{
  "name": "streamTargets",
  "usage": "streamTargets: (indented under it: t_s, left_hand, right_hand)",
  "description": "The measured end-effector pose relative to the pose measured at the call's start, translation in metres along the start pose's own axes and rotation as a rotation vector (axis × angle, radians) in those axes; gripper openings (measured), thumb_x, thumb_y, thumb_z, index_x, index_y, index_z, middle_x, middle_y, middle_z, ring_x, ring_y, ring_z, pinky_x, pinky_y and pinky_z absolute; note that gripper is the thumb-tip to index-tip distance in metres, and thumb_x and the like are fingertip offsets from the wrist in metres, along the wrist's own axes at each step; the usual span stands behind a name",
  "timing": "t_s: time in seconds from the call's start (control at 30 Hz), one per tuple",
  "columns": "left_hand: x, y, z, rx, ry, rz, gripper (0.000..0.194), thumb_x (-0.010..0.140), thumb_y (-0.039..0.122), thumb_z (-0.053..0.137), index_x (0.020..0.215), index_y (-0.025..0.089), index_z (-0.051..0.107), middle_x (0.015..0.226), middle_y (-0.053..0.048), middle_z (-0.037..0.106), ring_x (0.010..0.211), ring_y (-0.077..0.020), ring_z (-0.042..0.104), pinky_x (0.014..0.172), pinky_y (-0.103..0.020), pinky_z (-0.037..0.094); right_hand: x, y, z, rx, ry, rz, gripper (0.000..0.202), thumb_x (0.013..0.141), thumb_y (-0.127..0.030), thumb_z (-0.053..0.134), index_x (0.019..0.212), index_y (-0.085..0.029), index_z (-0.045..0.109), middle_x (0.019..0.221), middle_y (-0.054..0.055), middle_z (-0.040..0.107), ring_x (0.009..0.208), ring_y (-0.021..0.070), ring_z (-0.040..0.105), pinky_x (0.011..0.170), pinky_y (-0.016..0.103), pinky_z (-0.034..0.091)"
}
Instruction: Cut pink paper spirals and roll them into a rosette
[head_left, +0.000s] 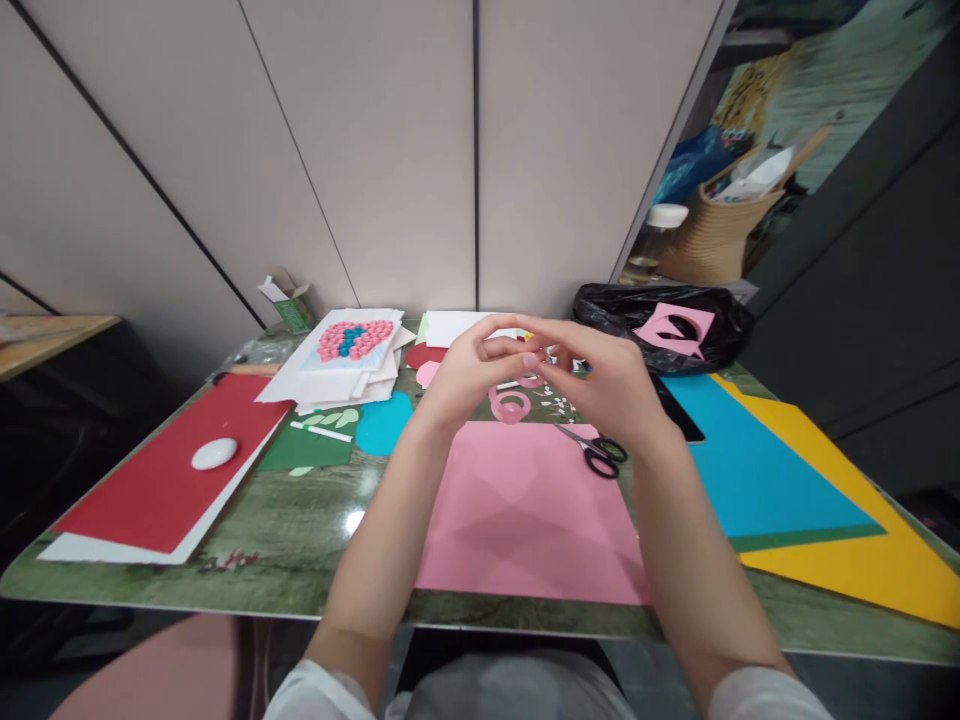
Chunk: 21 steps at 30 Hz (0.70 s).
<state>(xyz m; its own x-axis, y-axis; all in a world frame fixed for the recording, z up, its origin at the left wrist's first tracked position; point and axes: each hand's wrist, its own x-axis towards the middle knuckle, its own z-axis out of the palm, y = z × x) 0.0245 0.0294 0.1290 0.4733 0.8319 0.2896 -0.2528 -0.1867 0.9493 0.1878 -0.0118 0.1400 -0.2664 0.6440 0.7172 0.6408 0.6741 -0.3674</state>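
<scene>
Over the middle of the table my left hand [469, 365] and my right hand [600, 375] meet at the fingertips, both closed in a pinch. Pink paper shows at the fingertips, mostly hidden by the fingers. A curled pink paper strip [511, 408] appears just below them; whether it hangs from the fingers or lies on the table I cannot tell. Under my forearms lies a pink paper sheet [525, 510]. Black-handled scissors [600, 455] rest at its upper right corner, below my right hand.
Red paper [172, 470] with a white oval object [214, 454] lies left. Behind are stacked white sheets with a pink-and-blue heart design [356, 342], a blue paper piece [384, 425] and a white-green pen [321, 431]. Blue [772, 470] and yellow paper [847, 500] and a black bag [600, 305] stand right.
</scene>
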Motion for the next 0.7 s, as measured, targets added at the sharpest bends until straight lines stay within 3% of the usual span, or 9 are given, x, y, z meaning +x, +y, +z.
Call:
streamTargets:
  t_s: [0.17, 0.27, 0.53, 0.7]
  left_hand:
    - [-0.004, 0.006, 0.000, 0.108, -0.030, -0.016, 0.033, 0.074, 0.024, 0.069, 0.105, 0.019, 0.059, 0.081, -0.003, 0.067, 0.078, -0.0149, 0.063, 0.070, -0.028, 0.047]
    - [-0.005, 0.008, 0.000, 0.150, -0.045, -0.025, 0.029, 0.076, 0.024, 0.067, 0.104, 0.019, 0.060, 0.081, -0.003, 0.067, 0.081, -0.0158, 0.063, 0.074, -0.029, 0.048]
    - [0.000, -0.001, 0.005, 0.001, -0.002, -0.007, 0.037, 0.075, 0.030, 0.071, 0.108, 0.021, 0.059, 0.084, -0.002, 0.068, 0.078, -0.0132, 0.063, 0.079, -0.029, 0.047]
    - [0.003, -0.008, 0.011, -0.104, 0.000, -0.016, 0.037, 0.073, 0.031, 0.072, 0.106, 0.020, 0.059, 0.084, -0.003, 0.068, 0.073, -0.0141, 0.062, 0.071, -0.029, 0.047]
  right_hand:
    - [0.000, -0.003, -0.004, -0.013, -0.154, 0.026, 0.048, 0.087, -0.012, 0.051, 0.129, -0.036, 0.055, 0.096, -0.004, 0.070, 0.061, 0.0089, 0.055, 0.064, 0.022, 0.045]
    - [0.000, -0.001, -0.003, -0.037, -0.170, 0.034, 0.046, 0.088, -0.015, 0.051, 0.129, -0.035, 0.055, 0.092, -0.003, 0.071, 0.063, 0.0099, 0.057, 0.064, 0.023, 0.044]
    - [-0.001, 0.007, 0.006, -0.128, 0.101, -0.020, 0.043, 0.083, -0.016, 0.055, 0.123, -0.031, 0.059, 0.098, 0.000, 0.070, 0.056, 0.0098, 0.052, 0.064, 0.027, 0.046]
    - [0.002, 0.006, 0.009, -0.176, 0.169, -0.108, 0.044, 0.082, -0.010, 0.050, 0.121, -0.028, 0.060, 0.083, 0.000, 0.067, 0.061, 0.0117, 0.055, 0.067, 0.027, 0.046]
